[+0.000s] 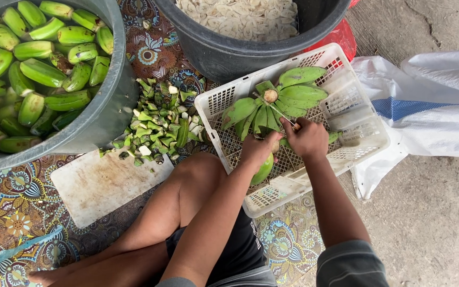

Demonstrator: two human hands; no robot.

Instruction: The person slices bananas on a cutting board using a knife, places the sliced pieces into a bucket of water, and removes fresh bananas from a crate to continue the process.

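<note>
I'm watching the left hand (257, 147) closing around a green banana (264, 170) over the white crate (367, 114) — the fruit is sticking out below the fist. The right hand (308, 138) is gripping a knife (282, 114) tight, its thin blade pointing toward the bunch (288, 95) lying in the crate — a cutting board (102, 183) is lying beside my knee.

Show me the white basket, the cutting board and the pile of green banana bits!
white basket (365, 114): head view, bare right wall.
cutting board (99, 186): head view, middle of its top.
pile of green banana bits (158, 122): head view, middle of the heap.
</note>
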